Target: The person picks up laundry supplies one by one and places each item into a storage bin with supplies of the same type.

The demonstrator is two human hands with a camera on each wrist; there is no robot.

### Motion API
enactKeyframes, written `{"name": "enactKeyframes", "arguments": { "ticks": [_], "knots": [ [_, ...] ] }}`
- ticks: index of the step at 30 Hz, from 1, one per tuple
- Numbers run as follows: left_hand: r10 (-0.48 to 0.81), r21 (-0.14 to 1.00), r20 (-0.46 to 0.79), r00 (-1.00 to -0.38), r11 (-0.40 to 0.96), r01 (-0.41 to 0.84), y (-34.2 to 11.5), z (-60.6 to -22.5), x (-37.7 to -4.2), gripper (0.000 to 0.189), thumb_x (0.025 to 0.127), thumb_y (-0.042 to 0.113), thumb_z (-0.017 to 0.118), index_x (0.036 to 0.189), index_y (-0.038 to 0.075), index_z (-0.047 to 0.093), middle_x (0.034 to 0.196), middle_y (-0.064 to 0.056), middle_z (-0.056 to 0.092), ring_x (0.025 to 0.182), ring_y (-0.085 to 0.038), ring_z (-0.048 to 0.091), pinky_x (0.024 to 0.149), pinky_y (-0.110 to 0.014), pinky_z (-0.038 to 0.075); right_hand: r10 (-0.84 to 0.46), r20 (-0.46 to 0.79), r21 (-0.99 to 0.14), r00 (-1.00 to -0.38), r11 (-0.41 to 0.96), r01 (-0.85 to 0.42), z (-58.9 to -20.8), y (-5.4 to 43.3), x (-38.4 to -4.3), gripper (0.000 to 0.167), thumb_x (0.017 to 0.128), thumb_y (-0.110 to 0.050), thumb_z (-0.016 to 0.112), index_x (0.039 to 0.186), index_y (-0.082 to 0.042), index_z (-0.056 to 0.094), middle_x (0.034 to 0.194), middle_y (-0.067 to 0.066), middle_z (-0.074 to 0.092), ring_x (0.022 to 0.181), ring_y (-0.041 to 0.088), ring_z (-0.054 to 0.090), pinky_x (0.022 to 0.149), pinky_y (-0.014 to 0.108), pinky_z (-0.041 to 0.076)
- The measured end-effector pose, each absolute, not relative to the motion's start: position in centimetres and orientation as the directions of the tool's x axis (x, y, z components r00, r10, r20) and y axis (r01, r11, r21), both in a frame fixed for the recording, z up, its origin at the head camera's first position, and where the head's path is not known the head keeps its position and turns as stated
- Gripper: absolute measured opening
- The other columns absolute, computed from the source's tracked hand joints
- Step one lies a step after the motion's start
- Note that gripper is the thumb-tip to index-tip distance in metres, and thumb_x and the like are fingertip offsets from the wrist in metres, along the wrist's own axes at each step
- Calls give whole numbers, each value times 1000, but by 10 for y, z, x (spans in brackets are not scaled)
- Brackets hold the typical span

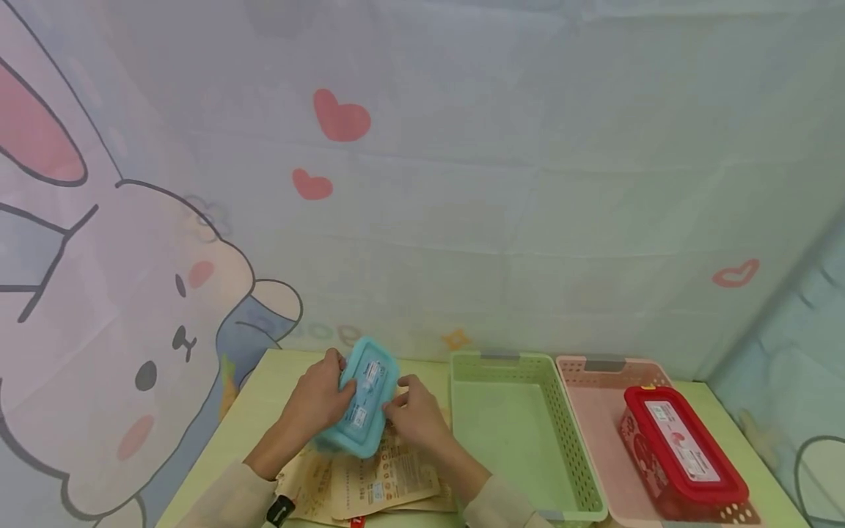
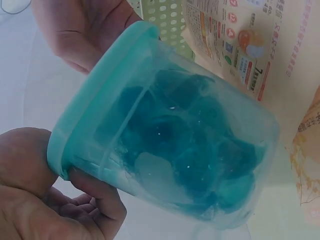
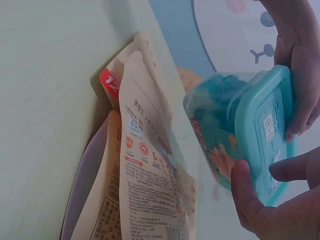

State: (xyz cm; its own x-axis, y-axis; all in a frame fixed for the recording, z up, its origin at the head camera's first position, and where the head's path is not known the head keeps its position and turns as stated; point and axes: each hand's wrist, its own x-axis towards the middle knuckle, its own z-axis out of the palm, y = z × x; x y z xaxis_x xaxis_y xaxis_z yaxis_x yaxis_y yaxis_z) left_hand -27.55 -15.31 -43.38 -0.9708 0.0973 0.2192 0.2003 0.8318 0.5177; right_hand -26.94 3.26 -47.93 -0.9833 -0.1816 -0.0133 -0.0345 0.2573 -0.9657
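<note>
A clear plastic tub with a turquoise lid and blue, rounded contents is held tilted above the table. My left hand grips it at the left, thumb over the lid and fingers curled under the rim. At the opposite edge, my right hand has its thumb and a finger on either side of the lid's rim, as the right wrist view shows. Printed labels cover the lid's top. Beneath the tub lie several tan paper-look packets with printed text.
Right of the packets stands a light green plastic basket with perforated walls. Beside it is a pink basket, holding a tub with a red lid. A printed cloth hangs behind the pale yellow table.
</note>
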Motion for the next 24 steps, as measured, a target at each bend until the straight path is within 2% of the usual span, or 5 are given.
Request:
{"name": "enactKeyframes", "arguments": {
  "ticks": [7, 13, 24],
  "knots": [
    [105, 531, 235, -966, 819, 218, -152, -432, -276, 21, 101, 10, 67, 110, -3, 52, 78, -10, 58, 61, -21, 57, 52, -36, 46, -200, -61, -980, -978, 196, 21, -482, 35, -271, 53, 103, -3, 65, 148, 13, 41, 98, 15, 62, 78, 33, 73, 71, 46, 65],
    [103, 550, 229, -968, 806, 216, -151, -435, -273, 21, 101, 9, 68, 109, -3, 52, 78, -9, 57, 62, -21, 56, 53, -36, 47, -205, -96, -989, -974, 133, 70, -487, 37, -273, 55, 102, -4, 66, 149, 13, 41, 101, 18, 60, 75, 26, 72, 69, 44, 65],
    [117, 551, 256, -960, 798, 244, -148, -436, -272, 22, 101, 8, 69, 107, -3, 51, 79, -9, 57, 63, -20, 56, 54, -36, 47, -217, -115, -993, -969, 44, 108, -487, 44, -276, 54, 101, -4, 67, 148, 7, 42, 106, 20, 57, 80, 28, 70, 65, 42, 65]
  ]
}}
